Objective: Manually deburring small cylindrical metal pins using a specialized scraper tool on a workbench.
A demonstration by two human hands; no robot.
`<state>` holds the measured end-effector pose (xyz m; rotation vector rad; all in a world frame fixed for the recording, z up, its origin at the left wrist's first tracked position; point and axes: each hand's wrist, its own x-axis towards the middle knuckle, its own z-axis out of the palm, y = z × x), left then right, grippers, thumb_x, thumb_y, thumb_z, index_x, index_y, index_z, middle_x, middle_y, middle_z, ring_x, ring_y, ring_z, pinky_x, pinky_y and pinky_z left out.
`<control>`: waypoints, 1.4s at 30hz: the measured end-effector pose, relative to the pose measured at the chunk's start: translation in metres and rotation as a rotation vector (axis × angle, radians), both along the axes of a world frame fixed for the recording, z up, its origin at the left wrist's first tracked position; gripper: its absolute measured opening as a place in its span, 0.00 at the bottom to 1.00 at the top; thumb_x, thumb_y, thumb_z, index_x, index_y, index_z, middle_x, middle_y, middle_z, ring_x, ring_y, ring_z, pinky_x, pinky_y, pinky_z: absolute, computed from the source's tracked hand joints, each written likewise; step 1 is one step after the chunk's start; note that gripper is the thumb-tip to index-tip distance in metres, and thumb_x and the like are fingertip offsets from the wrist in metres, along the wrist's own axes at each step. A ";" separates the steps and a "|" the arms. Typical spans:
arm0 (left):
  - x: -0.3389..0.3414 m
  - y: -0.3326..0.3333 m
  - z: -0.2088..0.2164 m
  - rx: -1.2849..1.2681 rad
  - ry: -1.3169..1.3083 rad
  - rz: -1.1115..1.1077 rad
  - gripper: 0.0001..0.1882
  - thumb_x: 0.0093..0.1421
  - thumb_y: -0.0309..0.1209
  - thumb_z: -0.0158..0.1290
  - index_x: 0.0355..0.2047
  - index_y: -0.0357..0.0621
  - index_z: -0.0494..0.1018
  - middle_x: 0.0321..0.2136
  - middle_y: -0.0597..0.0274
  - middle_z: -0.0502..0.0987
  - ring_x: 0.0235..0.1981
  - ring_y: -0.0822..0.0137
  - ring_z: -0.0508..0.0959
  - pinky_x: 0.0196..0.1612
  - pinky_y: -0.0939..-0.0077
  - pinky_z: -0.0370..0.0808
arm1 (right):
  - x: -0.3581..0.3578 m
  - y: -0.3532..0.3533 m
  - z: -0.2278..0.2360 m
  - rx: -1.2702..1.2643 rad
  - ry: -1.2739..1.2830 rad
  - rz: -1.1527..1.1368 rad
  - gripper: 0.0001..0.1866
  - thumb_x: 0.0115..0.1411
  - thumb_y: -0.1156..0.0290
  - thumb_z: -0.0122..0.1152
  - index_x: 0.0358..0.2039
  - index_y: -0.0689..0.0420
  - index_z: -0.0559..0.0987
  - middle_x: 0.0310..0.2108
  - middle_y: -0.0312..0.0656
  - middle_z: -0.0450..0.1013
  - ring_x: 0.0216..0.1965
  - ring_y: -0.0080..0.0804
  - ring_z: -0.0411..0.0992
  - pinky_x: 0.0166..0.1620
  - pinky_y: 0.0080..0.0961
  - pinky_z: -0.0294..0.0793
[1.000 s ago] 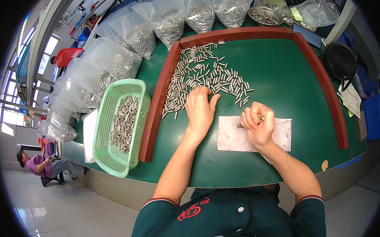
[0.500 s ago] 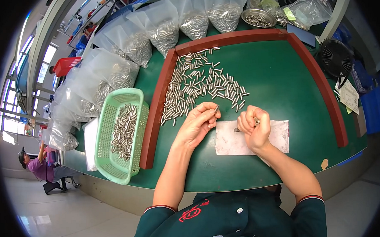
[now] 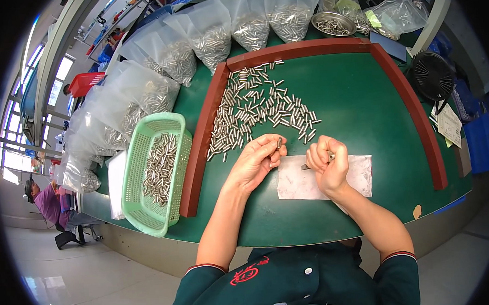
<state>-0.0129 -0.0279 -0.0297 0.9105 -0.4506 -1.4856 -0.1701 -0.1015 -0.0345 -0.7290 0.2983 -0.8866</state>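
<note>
Between the thumb and forefinger of my left hand (image 3: 251,164) is a small shiny metal pin (image 3: 279,143), held near upright. My right hand (image 3: 331,168) is curled into a fist above a stained whitish cloth (image 3: 295,189). A short dark flat end (image 3: 305,167) pokes out on the fist's left side; the rest of what it grips is hidden by the fingers. Beyond my hands, many loose metal pins (image 3: 259,105) lie scattered on the green tabletop (image 3: 340,94).
A red-brown raised border (image 3: 200,154) surrounds the work area on three sides. Left of it stands a green plastic basket (image 3: 130,195) holding pins. Clear bags of pins (image 3: 212,42) line the back, beside a metal bowl (image 3: 353,23). A black fan (image 3: 431,74) is at right.
The pin in my left fingers has turned more upright, and those fingers have shifted slightly. My right hand stays in place. A seated person at far left has leaned a little.
</note>
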 end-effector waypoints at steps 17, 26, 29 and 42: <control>-0.045 0.007 0.005 -0.070 -1.524 -0.108 0.06 0.48 0.25 0.53 0.24 0.36 0.68 0.09 0.57 0.64 0.11 0.62 0.64 0.17 0.71 0.60 | -0.002 -0.007 0.005 0.119 -0.052 -0.033 0.17 0.54 0.66 0.32 0.10 0.53 0.53 0.06 0.31 0.48 0.09 0.16 0.42 0.14 0.17 0.42; -0.046 0.006 0.005 0.007 -1.469 -0.065 0.05 0.46 0.23 0.56 0.20 0.35 0.71 0.08 0.61 0.62 0.10 0.72 0.60 0.16 0.76 0.58 | -0.004 -0.005 0.001 0.106 -0.047 -0.017 0.17 0.53 0.64 0.33 0.09 0.54 0.54 0.05 0.31 0.49 0.09 0.17 0.42 0.14 0.18 0.43; -0.047 0.005 0.010 0.091 -1.459 -0.107 0.06 0.45 0.25 0.55 0.19 0.36 0.69 0.10 0.54 0.67 0.13 0.58 0.67 0.19 0.68 0.63 | -0.004 -0.004 0.000 0.117 -0.040 -0.027 0.17 0.53 0.64 0.33 0.09 0.54 0.54 0.05 0.31 0.48 0.09 0.17 0.42 0.15 0.18 0.43; -0.046 0.004 0.007 0.093 -1.415 -0.087 0.06 0.46 0.25 0.57 0.20 0.34 0.72 0.07 0.64 0.61 0.10 0.76 0.58 0.15 0.78 0.57 | -0.002 0.005 -0.004 -0.009 0.011 -0.039 0.17 0.53 0.65 0.34 0.09 0.54 0.53 0.07 0.31 0.48 0.11 0.18 0.42 0.16 0.19 0.43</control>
